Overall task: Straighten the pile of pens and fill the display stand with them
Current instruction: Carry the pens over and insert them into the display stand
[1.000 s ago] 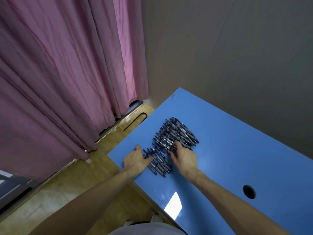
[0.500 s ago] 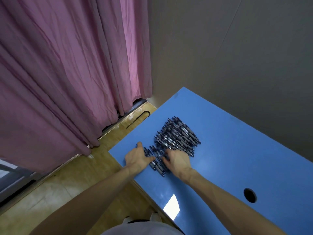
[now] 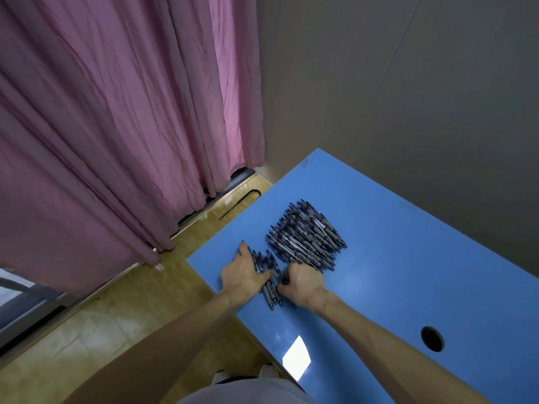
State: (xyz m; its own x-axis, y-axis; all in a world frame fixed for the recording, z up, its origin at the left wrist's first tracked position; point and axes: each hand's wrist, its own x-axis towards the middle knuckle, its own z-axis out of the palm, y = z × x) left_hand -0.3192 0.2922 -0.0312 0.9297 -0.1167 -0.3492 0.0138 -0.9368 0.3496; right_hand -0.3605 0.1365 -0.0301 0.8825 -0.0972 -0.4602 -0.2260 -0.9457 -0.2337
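On the blue tabletop (image 3: 393,258), a small bundle of pens (image 3: 269,282) lies between both hands, long axes pointing away, the left hand (image 3: 243,272) flat-fingered against it, the right hand (image 3: 304,282) curled around its side, the main pile (image 3: 306,234) just beyond.

Pens on a table, a hand at each side of the near bunch.
The pile of pens (image 3: 306,234) lies on the table (image 3: 408,258); nearer, a small bunch (image 3: 269,282) sits between left hand (image 3: 242,272) and right hand (image 3: 304,282); curtain (image 3: 116,126) far left.
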